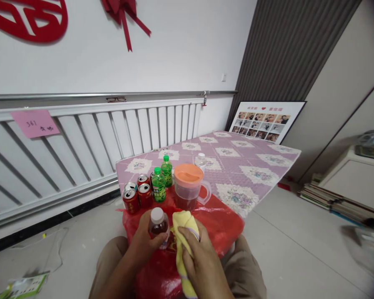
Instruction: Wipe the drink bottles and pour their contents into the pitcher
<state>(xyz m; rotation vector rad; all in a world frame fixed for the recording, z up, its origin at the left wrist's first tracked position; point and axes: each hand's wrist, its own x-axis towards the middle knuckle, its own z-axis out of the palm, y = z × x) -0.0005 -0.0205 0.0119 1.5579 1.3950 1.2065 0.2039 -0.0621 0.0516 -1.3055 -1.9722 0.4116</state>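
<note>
My left hand [143, 241] is wrapped round a small bottle [158, 224] of brown drink with a white cap, held upright over a red plastic sheet [220, 226]. My right hand [202, 259] grips a yellow cloth [183, 226] and presses it against the bottle's right side. Just beyond stand a clear jug [188, 187] with an orange lid and dark liquid, two green bottles [162, 178], three red cans [137, 193] and a clear bottle [201, 160] behind the jug.
The drinks stand on a low table under a purple flowered cloth [237, 166]. A white radiator [90, 137] lines the wall at left. A photo board [264, 120] leans at the back; stacked books [333, 201] lie on the floor at right.
</note>
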